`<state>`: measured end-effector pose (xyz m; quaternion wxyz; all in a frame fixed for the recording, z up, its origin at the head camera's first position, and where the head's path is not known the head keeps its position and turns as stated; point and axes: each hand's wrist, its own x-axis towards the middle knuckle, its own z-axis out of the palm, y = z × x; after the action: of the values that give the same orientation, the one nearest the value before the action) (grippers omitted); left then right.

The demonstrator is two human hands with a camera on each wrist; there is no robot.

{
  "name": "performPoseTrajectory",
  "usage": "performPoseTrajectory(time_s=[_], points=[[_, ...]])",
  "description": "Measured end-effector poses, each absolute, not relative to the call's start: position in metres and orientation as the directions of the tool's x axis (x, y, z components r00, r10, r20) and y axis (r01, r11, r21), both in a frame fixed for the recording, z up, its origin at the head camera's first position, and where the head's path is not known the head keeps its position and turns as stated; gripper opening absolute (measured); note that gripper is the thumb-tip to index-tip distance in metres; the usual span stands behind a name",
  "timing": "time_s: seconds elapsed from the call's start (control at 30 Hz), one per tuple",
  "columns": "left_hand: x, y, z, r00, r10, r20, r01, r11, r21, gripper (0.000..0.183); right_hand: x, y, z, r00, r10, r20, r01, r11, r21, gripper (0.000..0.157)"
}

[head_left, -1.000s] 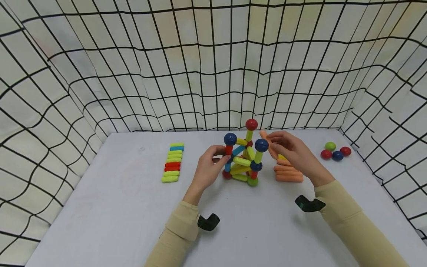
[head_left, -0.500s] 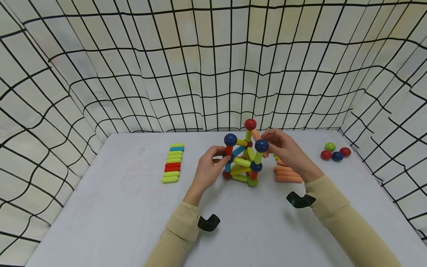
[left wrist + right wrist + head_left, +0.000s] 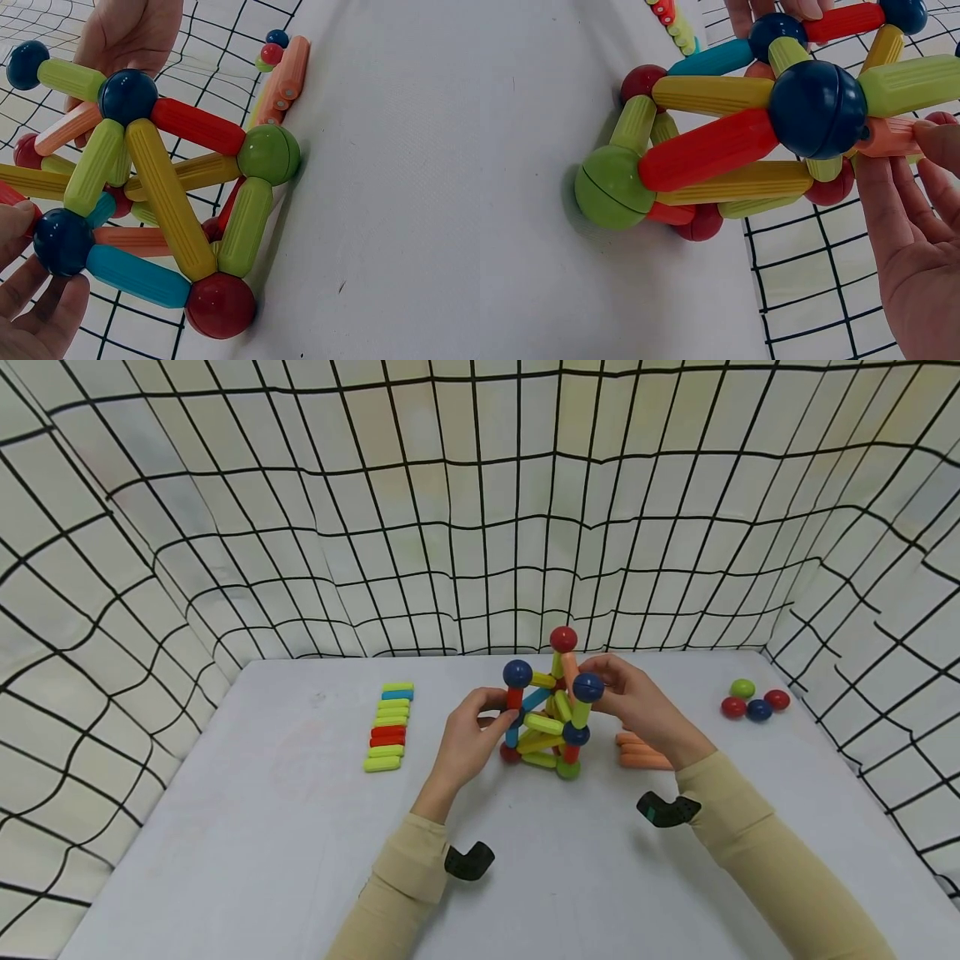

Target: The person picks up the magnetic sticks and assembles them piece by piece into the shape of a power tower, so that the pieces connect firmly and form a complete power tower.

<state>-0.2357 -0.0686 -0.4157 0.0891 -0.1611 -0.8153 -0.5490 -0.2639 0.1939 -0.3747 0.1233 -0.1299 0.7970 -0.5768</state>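
Observation:
A tower of magnetic rods and balls (image 3: 543, 724) stands on the table between the hands. My left hand (image 3: 468, 739) holds its left side, thumb and fingers around the mid-level blue ball (image 3: 64, 241) and the foot of the red rod above. My right hand (image 3: 641, 706) pinches an orange rod (image 3: 891, 137) at the tower's far right side. In the head view this rod slants from just under the top red ball (image 3: 563, 639) down behind the right upper blue ball (image 3: 587, 687), which hides its lower end. Its upper part shows beside a red ball in the left wrist view.
A column of short yellow-green, red and blue rods (image 3: 387, 731) lies at the left. Several longer orange rods (image 3: 645, 762) are partly hidden under my right hand. Loose balls (image 3: 759, 711) in red, green and blue sit at the far right. Black netting surrounds the table's back and sides.
My right hand has moved left with the orange rod, from beside the tower to against its far right side. The left hand and the tower stay nearly still.

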Motion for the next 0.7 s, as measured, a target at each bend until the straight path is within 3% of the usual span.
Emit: performPoseTrajectory(time_s=[0.33,0.5,0.7], points=[[-0.235,-0.07,-0.414,-0.93,0.168,0.328,0.367,0.348,0.863,0.025,-0.263,0.192,-0.378,-0.926,-0.377,-0.028,-0.086,0.28,-0.956,0.044],[-0.235,-0.069,-0.416,-0.931,0.179,0.318,0.361,0.338,0.869,0.028,-0.254,0.201,-0.379,-0.919,-0.386,-0.084,-0.074,0.378,-0.923,0.042],[-0.233,-0.067,-0.415,-0.93,0.232,0.284,0.351,0.341,0.872,0.033,-0.239,0.201,-0.383,-0.886,-0.445,-0.13,-0.151,0.543,-0.826,0.056]])
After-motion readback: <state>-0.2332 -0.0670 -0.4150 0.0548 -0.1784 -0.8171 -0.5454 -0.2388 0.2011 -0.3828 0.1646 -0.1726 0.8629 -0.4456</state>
